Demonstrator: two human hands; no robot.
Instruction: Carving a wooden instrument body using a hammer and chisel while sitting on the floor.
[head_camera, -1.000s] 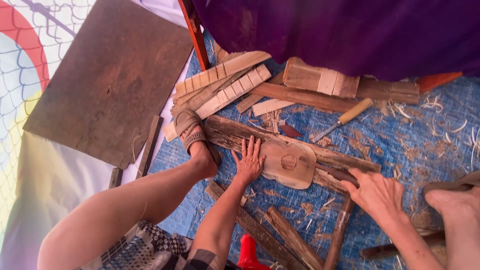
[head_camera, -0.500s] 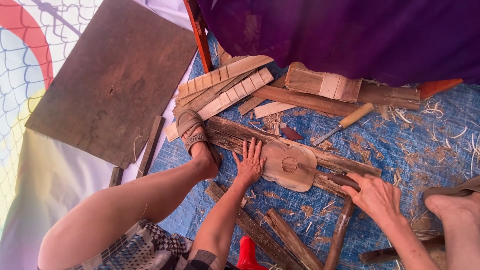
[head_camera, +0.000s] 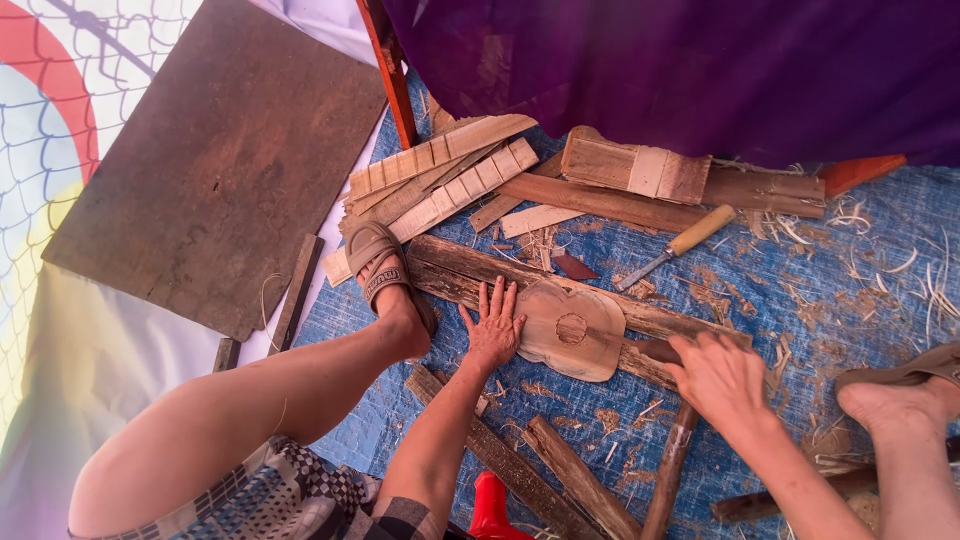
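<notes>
Head view shows me my flat, open left hand (head_camera: 493, 330) pinning the pale, curvy carved wood piece (head_camera: 572, 330) while my right hand (head_camera: 722, 378) is closed on a dark tool handle (head_camera: 660, 350), so I think carving is under way and needs a steady push.

You have no packages, labels, signs or screens before you here, only wood pieces on the ground sheet.

A simple woodcarving workplace on the ground: blue tarp (head_camera: 800, 330) covered with wood shavings (head_camera: 900, 265), rough planks (head_camera: 600, 200) and a chisel (head_camera: 675, 245) lying on it, big brown board (head_camera: 220, 160) just beside.
</notes>
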